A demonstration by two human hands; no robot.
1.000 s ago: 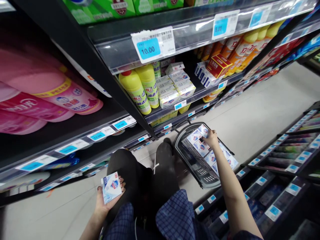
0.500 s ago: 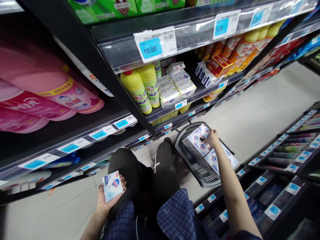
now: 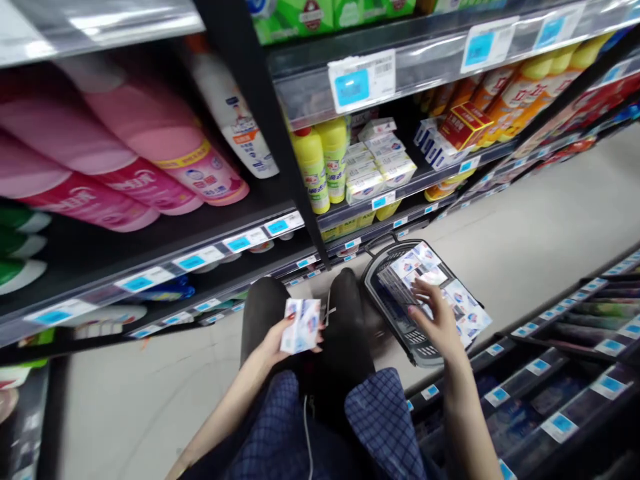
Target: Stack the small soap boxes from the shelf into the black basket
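My left hand grips a white and blue soap box above my knees. My right hand hovers over a grey shopping basket on the floor, fingers spread and blurred, with nothing clearly in them. Several more white and blue soap boxes lie in the basket. Similar soap boxes are stacked on the shelf next to yellow bottles.
Dark shelving with blue price tags runs along the left, holding pink bottles and orange bottles. A low shelf rack stands close on the right. Pale floor stretches away between the racks.
My left hand has brought the soap box in toward my knees. My right hand has lifted off the boxes and drawn back over the basket. The view has swung left.
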